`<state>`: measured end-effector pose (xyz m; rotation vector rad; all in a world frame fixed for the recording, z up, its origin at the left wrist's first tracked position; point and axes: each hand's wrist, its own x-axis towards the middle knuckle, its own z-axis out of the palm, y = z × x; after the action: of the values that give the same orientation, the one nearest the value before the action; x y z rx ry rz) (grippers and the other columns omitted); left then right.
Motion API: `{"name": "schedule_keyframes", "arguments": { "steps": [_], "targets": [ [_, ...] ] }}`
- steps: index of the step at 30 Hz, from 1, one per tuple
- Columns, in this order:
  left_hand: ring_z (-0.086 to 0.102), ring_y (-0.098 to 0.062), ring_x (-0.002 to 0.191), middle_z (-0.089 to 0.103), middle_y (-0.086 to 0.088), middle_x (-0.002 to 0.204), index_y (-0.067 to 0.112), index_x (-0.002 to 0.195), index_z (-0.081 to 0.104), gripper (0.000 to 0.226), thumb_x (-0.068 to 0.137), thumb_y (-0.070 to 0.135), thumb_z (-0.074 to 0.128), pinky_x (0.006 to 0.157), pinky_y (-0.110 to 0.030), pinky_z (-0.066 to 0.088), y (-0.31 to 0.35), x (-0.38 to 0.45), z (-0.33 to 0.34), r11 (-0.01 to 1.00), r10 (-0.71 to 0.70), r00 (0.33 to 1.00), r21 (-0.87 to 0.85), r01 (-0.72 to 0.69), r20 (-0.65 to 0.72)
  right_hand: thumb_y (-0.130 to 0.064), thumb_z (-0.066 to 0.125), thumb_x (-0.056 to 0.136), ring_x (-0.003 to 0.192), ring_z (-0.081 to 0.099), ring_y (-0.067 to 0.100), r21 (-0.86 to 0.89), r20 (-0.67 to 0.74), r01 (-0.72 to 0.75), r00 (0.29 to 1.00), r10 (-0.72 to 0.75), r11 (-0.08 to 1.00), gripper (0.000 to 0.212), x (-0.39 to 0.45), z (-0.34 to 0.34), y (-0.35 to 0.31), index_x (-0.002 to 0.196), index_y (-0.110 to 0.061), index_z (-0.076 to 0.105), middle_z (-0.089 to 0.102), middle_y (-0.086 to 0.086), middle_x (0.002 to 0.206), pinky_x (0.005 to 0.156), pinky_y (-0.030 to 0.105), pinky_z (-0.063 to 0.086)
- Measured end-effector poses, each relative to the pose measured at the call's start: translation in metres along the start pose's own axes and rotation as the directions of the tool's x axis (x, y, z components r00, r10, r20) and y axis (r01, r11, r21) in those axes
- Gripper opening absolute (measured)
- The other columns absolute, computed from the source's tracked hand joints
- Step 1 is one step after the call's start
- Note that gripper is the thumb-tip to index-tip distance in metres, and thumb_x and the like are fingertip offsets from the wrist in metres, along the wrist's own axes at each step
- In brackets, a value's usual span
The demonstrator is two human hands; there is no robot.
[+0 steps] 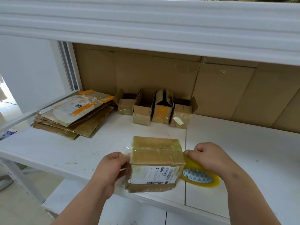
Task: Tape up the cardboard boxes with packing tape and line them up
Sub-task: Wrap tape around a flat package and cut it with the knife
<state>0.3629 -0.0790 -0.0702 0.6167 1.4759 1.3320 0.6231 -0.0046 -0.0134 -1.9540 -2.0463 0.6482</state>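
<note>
Far left on the white shelf (65,148): stack of flattened cardboard (73,114); to its right, along the cardboard back wall, a row of four small open boxes (155,108). Front edge, centre: left hand (112,168) curled against the left side of the closed cardboard box (156,163), fingers on a loose tape end there. Right of the box: right hand (209,157) pinches the yellow tape strip at the box's right edge, the tape roll (200,177) lying just beside the box under that hand.

Taped cardboard box (156,161) beside yellowish tape roll (200,177)
</note>
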Motion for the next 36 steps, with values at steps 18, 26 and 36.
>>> {"name": "schedule_keyframes", "arguments": {
  "steps": [18,26,36],
  "targets": [
    [0.059,-0.010,0.068,0.065,0.005,0.072,0.028,0.078,0.062,0.014,0.091,0.026,0.067,0.060,-0.023,0.042,0.017,-0.024,0.009,0.725,0.574,0.815,0.514,-0.458,-0.082,-0.056,0.054,0.090,0.078,0.059,0.013,-0.023,-0.019,0.051,0.998,-0.051,0.998,0.036,0.003,0.007,-0.003,0.075,-0.024,0.062,0.062,-0.003,0.084,0.062,0.029,0.044],
    [0.059,0.000,0.076,0.067,0.016,0.079,0.034,0.082,0.063,0.009,0.091,0.033,0.066,0.061,-0.016,0.038,0.040,-0.024,0.008,0.617,0.554,0.830,0.699,-0.360,-0.061,-0.076,0.039,0.085,0.091,0.061,0.012,-0.120,0.064,0.033,0.998,-0.025,0.992,0.053,-0.007,0.002,-0.015,0.097,-0.032,0.065,0.065,-0.009,0.097,0.083,0.035,0.052],
    [0.056,-0.011,0.101,0.053,0.008,0.127,0.043,0.138,0.049,0.052,0.090,0.065,0.046,0.084,-0.024,0.046,0.041,-0.034,0.019,0.259,0.496,0.852,0.908,-0.329,0.167,-0.074,0.048,0.085,0.096,0.060,0.014,-0.110,0.093,0.012,0.996,-0.002,0.994,0.053,-0.013,-0.002,-0.026,0.110,-0.031,0.066,0.063,-0.009,0.104,0.088,0.036,0.052]
  ]
}}
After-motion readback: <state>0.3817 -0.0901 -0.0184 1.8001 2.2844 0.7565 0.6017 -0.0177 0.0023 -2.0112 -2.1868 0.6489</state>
